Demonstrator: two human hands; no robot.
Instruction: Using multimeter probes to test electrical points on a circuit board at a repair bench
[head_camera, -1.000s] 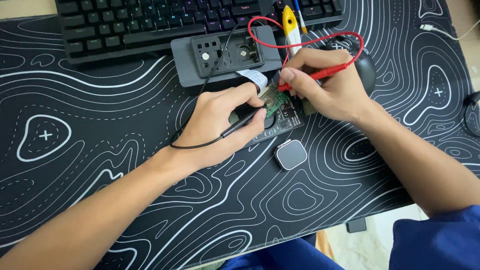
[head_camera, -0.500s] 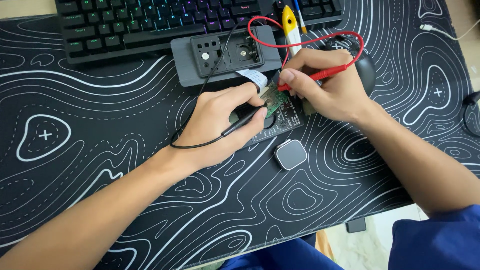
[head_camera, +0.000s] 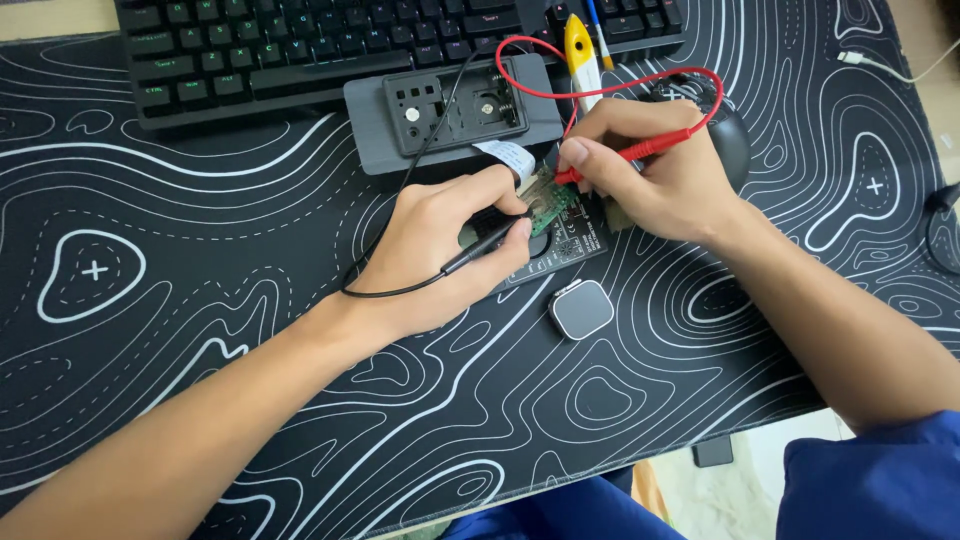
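Two hands work over one small green circuit board (head_camera: 548, 205) lying on the black patterned mat (head_camera: 200, 300). The left hand (head_camera: 440, 250) pinches one black probe (head_camera: 480, 248); the right hand (head_camera: 650, 175) pinches one red probe (head_camera: 640, 152) touching the board. One grey square case (head_camera: 581, 309) lies just beside; one white label (head_camera: 510, 155) sits above the board.

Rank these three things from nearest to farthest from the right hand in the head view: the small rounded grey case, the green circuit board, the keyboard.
From the right hand:
1. Green circuit board, just left of the hand, at the red probe's tip.
2. Small rounded grey case, on the mat below the hand.
3. Keyboard, at the top, far to the upper left.
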